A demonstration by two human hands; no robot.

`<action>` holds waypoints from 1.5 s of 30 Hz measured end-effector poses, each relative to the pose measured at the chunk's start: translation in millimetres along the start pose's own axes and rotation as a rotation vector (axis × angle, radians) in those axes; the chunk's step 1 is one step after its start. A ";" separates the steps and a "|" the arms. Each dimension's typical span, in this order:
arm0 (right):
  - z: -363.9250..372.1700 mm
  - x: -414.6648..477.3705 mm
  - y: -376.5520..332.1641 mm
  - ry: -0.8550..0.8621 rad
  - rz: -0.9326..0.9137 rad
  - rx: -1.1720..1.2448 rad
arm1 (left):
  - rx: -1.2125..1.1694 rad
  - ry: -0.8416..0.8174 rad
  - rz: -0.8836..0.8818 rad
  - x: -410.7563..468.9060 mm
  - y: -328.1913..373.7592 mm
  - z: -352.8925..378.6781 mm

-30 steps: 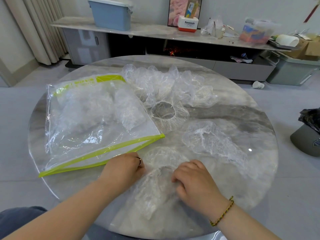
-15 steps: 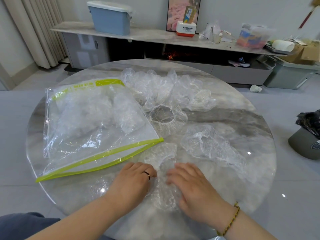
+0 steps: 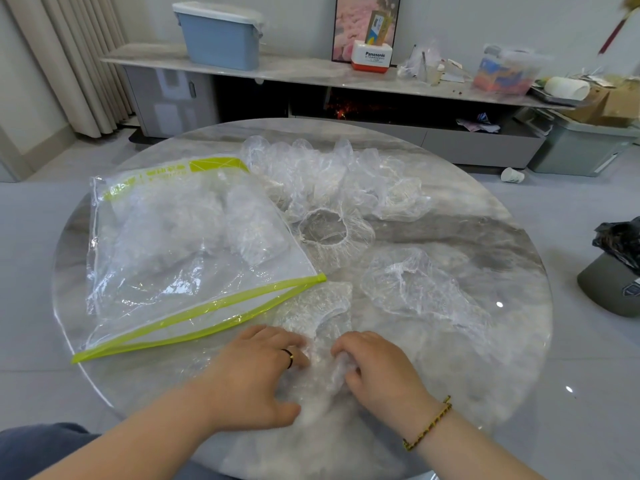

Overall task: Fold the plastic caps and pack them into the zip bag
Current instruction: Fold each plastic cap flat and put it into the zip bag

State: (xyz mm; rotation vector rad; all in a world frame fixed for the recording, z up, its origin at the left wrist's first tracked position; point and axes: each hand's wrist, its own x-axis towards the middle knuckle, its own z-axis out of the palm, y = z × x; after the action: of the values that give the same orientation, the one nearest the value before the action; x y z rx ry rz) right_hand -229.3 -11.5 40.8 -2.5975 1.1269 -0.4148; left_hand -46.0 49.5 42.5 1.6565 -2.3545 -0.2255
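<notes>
Lime-trim zip bag (image 3: 180, 258), clr caps (image 3: 332, 181), gry-marbled table (image 3: 485, 230)

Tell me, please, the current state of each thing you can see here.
zip bag, mouth open, partly filled.
near cap, bunched, gripped by both hands.
left hand, gripping near cap.
right hand, gripping near cap.
loose caps, spread out, unfolded.
blue bin, lid on.
paper cup, lying on its side.

We are viewing thin, crinkled clear plastic caps (image 3: 410, 287) and a glossy clear-plastic zip bag (image 3: 194, 247) lying on a polished, marble-look surface (image 3: 474, 233).
</notes>
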 end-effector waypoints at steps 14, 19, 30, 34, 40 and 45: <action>7.8 15.6 -5.7 0.033 0.376 0.084 | -0.351 0.201 -0.466 15.7 -3.4 18.7; 13.7 13.7 -6.6 0.199 0.316 -0.146 | -0.283 0.245 -0.523 20.5 1.5 15.7; 11.5 6.7 -14.5 0.405 -0.233 -0.094 | -0.033 0.338 -0.164 18.6 -7.5 20.7; 18.2 2.7 -7.9 0.196 -0.164 -0.154 | -0.041 0.194 -0.135 18.1 -6.8 13.9; 11.0 10.2 -1.0 0.081 -0.075 -0.155 | 0.056 0.113 -0.115 18.3 -15.4 15.3; 11.6 17.7 3.4 0.158 0.068 0.012 | -0.077 0.181 -0.171 19.9 -10.8 15.1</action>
State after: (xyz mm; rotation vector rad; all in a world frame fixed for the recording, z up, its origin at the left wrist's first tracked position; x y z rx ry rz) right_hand -215.7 -25.2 31.5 -2.5445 1.2550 -0.6184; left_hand -47.0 26.9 27.6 1.7628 -2.0513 -0.1868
